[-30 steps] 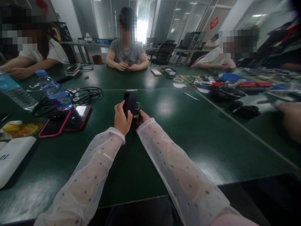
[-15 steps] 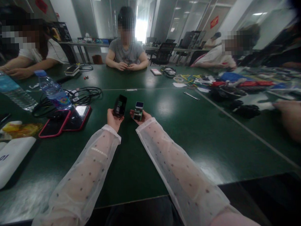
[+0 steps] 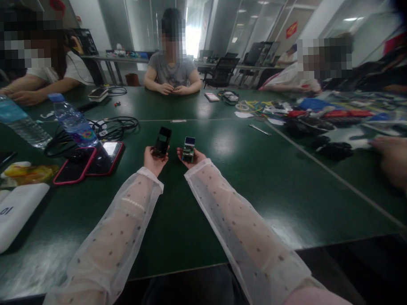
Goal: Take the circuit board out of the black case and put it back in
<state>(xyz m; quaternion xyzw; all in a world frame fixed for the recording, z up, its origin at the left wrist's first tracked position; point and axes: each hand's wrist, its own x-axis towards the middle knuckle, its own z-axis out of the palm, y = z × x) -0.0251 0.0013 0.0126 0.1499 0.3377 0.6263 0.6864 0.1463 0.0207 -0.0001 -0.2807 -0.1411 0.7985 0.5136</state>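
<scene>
My left hand (image 3: 154, 162) is closed around a small black plastic housing (image 3: 162, 143) with a rectangular window in its upper part. Beside it, a short gap to the right, my right hand (image 3: 199, 158) grips a green circuit board (image 3: 189, 152) with a small screen (image 3: 190, 141) at its top end. Both pieces are held upright above the green table (image 3: 244, 186), apart from each other. Fingers partly hide behind each piece.
Left lie two red-edged phones (image 3: 105, 161), a white power bank (image 3: 20, 212), a tilted-looking water bottle (image 3: 74, 121) and black cables (image 3: 122, 125). Tweezers (image 3: 260, 130) lie right of centre. Cables and parts crowd the right, near another person's hand (image 3: 395, 161). Several people sit around.
The black housing in my left hand has turned so its windowed face shows more squarely. My right hand with the circuit board has barely moved.
</scene>
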